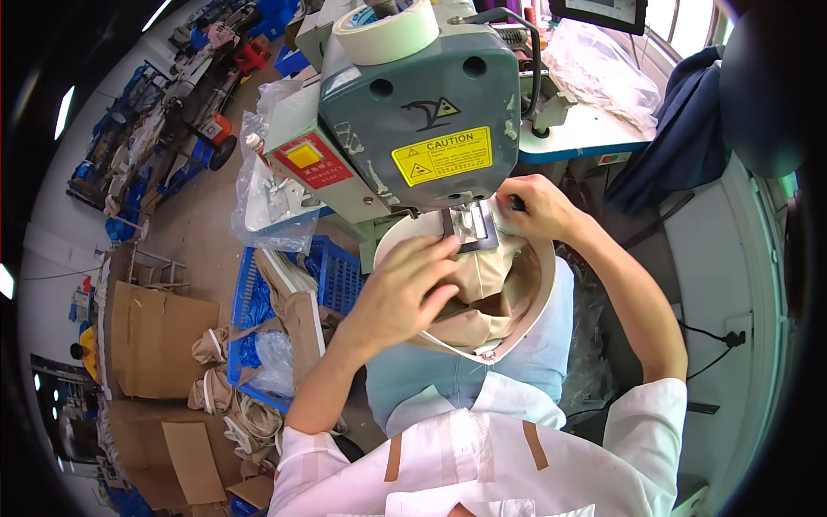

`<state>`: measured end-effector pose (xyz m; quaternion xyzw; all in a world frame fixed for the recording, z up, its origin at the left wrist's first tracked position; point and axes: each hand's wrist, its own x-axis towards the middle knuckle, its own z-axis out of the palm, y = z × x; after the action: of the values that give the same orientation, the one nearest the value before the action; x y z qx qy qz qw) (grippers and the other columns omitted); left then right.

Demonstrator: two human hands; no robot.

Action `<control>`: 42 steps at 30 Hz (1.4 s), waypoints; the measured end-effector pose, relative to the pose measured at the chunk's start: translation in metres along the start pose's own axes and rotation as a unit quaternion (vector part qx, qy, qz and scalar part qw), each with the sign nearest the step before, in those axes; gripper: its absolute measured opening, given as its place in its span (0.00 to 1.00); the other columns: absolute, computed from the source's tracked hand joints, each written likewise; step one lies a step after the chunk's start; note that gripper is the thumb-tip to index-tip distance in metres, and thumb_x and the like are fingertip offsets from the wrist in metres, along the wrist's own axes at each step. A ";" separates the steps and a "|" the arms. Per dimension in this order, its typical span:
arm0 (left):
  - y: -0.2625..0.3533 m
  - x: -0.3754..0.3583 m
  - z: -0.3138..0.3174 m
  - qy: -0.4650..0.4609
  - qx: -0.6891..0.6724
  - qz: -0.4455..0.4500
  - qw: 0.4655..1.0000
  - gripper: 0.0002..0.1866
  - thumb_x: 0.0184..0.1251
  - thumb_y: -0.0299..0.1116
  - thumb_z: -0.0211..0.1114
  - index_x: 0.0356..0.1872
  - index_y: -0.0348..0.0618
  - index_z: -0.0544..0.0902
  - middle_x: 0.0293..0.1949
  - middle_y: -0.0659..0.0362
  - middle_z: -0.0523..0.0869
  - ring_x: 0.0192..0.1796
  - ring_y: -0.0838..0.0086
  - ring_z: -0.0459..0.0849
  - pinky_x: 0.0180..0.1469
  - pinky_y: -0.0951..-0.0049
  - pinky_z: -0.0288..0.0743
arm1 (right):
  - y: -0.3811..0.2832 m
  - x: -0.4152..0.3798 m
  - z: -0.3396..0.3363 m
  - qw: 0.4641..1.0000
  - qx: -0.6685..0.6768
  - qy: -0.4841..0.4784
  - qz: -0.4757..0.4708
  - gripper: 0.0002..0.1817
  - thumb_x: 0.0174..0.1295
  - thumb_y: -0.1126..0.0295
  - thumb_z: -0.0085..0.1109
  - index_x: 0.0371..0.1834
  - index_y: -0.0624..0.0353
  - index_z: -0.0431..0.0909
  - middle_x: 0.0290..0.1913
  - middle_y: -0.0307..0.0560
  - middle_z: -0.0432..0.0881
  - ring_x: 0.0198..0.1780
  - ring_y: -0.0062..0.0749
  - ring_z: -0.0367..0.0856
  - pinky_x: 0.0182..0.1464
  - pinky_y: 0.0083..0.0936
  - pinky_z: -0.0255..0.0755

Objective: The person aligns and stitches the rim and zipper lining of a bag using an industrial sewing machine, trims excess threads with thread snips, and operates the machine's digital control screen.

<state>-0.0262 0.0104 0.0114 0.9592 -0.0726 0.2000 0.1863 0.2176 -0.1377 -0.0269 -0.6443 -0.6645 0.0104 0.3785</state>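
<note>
A beige fabric piece with a pale, stiff rim [551,302] lies in a loop over the person's lap, under the head of a grey industrial sewing machine [413,112]. A dark rectangular clamp frame [472,229] presses on its far edge. My left hand [405,289] rests on the fabric left of the clamp, fingers spread, the tips close to the frame. My right hand [536,207] is curled at the fabric's far right edge, with a small dark object [516,202] between its fingers; its kind is not clear.
A roll of white tape [385,34] sits on the machine head, beside an emergency-stop box [312,162]. To the left stands a blue crate [340,274] with beige pieces in and around it, near cardboard boxes [164,340]. A white side table [594,138] is at the right.
</note>
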 end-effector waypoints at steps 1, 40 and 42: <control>-0.007 -0.001 -0.003 0.007 -0.008 0.011 1.000 0.17 0.57 0.31 0.72 0.47 0.39 0.83 0.58 0.51 0.82 0.59 0.55 0.79 0.62 0.59 0.74 | -0.004 -0.006 -0.001 0.996 0.047 0.038 0.066 0.10 0.58 0.78 0.59 0.43 0.65 0.80 0.25 0.51 0.77 0.27 0.39 0.77 0.33 0.31 0.73; -0.089 0.058 0.011 -0.139 -0.420 -0.283 0.851 0.28 0.68 0.37 0.68 0.66 0.38 0.73 0.63 0.58 0.80 0.61 0.74 0.76 0.67 0.72 0.67 | -0.064 -0.010 -0.032 0.930 0.201 0.250 0.181 0.21 0.80 0.59 0.41 0.54 0.66 0.77 0.43 0.48 0.85 0.43 0.24 0.82 0.47 0.23 0.75; -0.090 0.057 0.012 -0.139 -0.424 -0.288 0.847 0.28 0.68 0.37 0.68 0.66 0.38 0.73 0.63 0.58 0.80 0.61 0.74 0.76 0.67 0.73 0.67 | -0.062 -0.011 -0.030 0.930 0.205 0.245 0.182 0.20 0.80 0.59 0.40 0.54 0.66 0.76 0.43 0.47 0.85 0.44 0.24 0.81 0.48 0.23 0.75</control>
<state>0.0494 0.0848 -0.0050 0.7825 0.1036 -0.0484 0.6121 0.1793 -0.1716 0.0202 -0.6450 -0.4059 0.0567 0.6449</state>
